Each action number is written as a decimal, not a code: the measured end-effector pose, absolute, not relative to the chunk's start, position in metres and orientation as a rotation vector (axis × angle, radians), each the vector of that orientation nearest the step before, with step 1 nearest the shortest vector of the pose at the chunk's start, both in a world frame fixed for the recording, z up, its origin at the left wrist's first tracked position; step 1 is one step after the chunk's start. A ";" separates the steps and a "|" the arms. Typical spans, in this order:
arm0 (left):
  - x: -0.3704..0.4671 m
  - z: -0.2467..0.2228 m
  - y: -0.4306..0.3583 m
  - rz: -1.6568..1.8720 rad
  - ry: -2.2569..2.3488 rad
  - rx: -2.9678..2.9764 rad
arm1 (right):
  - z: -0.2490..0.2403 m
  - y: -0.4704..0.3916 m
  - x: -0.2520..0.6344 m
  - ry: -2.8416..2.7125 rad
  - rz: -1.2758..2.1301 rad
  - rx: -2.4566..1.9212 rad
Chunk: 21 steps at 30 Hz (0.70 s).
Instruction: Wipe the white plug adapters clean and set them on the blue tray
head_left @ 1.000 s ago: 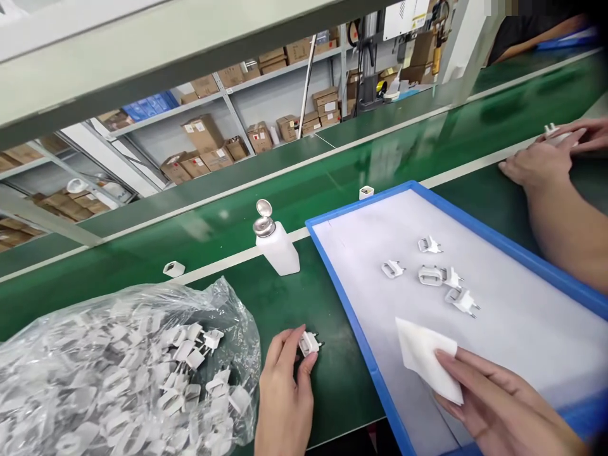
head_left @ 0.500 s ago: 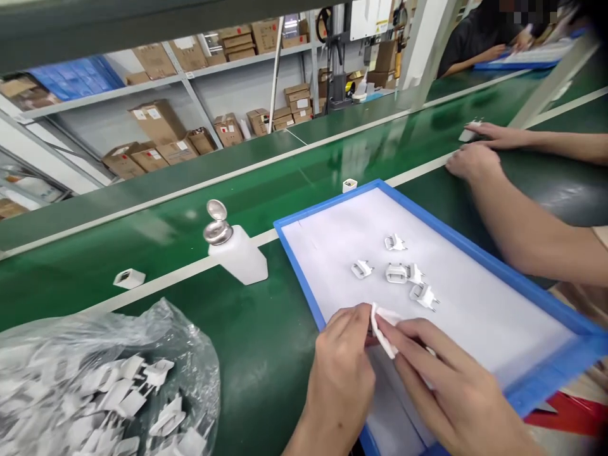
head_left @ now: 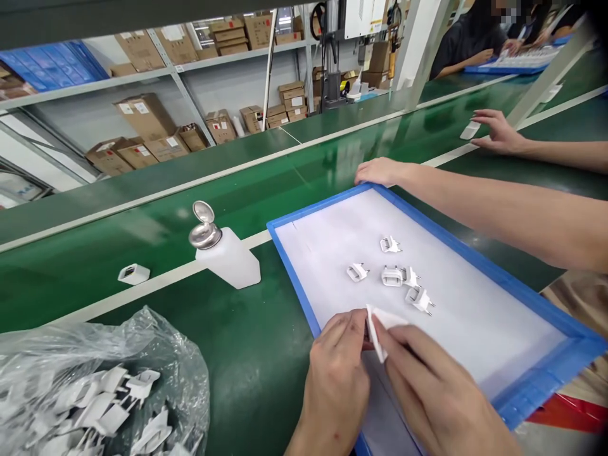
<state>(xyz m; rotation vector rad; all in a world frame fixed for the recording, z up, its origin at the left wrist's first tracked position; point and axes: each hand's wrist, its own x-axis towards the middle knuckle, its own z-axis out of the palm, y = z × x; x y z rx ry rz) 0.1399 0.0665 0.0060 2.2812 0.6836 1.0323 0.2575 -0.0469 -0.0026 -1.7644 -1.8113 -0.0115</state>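
Over the near end of the blue-rimmed tray, my two hands meet. My right hand pinches a folded white wiping cloth. The cloth presses against a small item in my left hand; only a dark sliver of that item shows, so its kind is hidden. Fingers of both hands are closed. Beyond them on the tray's white lining lie several white plug heads with two pins, one a plug head on its own at the left and another plug head closest to my hands.
Left of the tray stands a white pump bottle, its metal lid raised. A clear plastic bag of white plug parts fills the lower left. One white housing sits on the green belt. A co-worker's hands reach in from the right.
A co-worker's hand has moved left to the tray's far corner, where a white housing was visible before. Their other hand has lifted its fingers. My hands keep their hold; the cloth has shifted slightly.
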 end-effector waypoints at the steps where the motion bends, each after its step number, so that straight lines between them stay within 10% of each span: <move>1: 0.140 0.007 0.066 1.037 0.687 2.272 | -0.002 -0.047 0.257 -1.802 -0.011 -1.771; 9: 0.138 0.003 0.062 1.163 0.608 2.239 | 0.011 -0.040 0.266 -1.696 0.009 -1.762; 21: 0.141 0.010 0.059 1.292 0.697 1.981 | 0.003 -0.039 0.263 -0.182 1.240 -1.283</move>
